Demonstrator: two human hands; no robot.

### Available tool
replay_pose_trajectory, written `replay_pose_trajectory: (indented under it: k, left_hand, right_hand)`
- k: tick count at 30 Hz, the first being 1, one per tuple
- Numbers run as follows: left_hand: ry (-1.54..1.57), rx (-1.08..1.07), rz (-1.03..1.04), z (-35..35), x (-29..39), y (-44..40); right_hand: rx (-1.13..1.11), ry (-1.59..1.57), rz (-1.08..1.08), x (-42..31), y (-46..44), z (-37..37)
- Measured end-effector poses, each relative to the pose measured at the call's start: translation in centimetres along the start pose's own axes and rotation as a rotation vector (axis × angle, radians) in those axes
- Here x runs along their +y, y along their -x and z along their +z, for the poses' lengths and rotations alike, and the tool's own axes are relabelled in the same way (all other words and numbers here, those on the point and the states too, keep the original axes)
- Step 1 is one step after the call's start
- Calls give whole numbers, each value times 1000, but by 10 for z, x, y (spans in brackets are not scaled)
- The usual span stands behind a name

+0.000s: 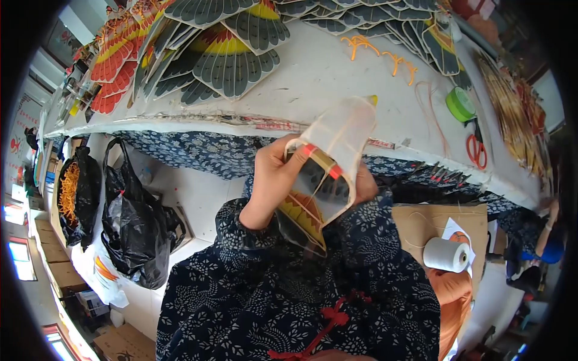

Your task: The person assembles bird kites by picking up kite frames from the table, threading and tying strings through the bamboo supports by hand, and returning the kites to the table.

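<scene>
Between my two hands is a small kite (343,129) with a pale translucent skin over thin sticks. Its lower part shows dark and yellow painted feathers, and a tan strip with red ends crosses its middle. My left hand (274,177) pinches the edge near the strip, thumb on top. At the opposite edge my right hand (365,183) grips the kite from behind, its fingers mostly hidden. The kite is tilted in front of my chest, near the edge of the white table (325,78).
Stacks of painted kites (235,66) cover the far table. Orange cords (361,45), a green tape roll (460,105) and red-handled scissors (476,150) lie at right. A white thread spool (445,254) sits on cardboard; black plastic bags (132,222) are at left. Another person's arm (546,231) shows far right.
</scene>
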State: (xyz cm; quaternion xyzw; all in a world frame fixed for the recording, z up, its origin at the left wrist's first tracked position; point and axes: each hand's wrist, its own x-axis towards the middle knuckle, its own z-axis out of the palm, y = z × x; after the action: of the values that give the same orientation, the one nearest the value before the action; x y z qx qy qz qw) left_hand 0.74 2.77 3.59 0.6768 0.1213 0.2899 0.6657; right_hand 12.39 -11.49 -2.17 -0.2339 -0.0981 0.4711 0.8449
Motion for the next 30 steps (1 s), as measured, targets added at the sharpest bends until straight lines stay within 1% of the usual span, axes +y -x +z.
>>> replay_pose_trajectory:
  k: [1, 3, 4, 5, 7, 12, 15, 16, 19, 20, 22, 23, 26, 27, 30]
  left_hand:
    - [12, -1, -2, 4, 0, 2]
    - [-68, 3, 35, 12, 2, 5]
    - [-112, 5, 54, 14, 2, 7]
    - [-107, 3, 51, 16, 1, 9]
    - [-212, 27, 53, 17, 0, 11]
    - [-363, 79, 69, 16, -9, 11]
    - [-417, 97, 103, 14, -9, 15]
    - [-444, 106, 120, 13, -10, 16]
    - [-482, 165, 137, 7, -15, 16]
    - [-499, 197, 150, 4, -17, 14]
    - [-523, 214, 138, -1, -21, 13]
    - [-547, 217, 126, -2, -22, 13]
    - [-566, 213, 147, -1, -25, 14]
    - [-563, 218, 172, 1, -26, 15]
    - [-556, 211, 195, 3, -24, 20]
  right_hand:
    - [-66, -69, 40, 5, 0, -5]
    - [-196, -214, 121, 12, 1, -11]
    - [-190, -209, 120, 11, 3, -12]
    - [-235, -211, 117, 11, 4, -12]
    - [-331, -216, 112, 10, 6, -11]
    - [-256, -271, 128, 7, 13, -11]
    - [-13, 176, 96, 3, 10, -33]
    - [-13, 174, 99, 6, 11, -33]
    - [354, 1034, -710, 14, 24, -5]
    - [345, 1037, -707, 13, 33, 4]
    - [418, 1259, -1036, 11, 54, 20]
    - [415, 1262, -1029, 10, 58, 26]
    - [271, 1841, -1048, 8, 65, 39]
    - [272, 1842, -1048, 9, 64, 45]
    - [375, 2050, -899, 17, 50, 60]
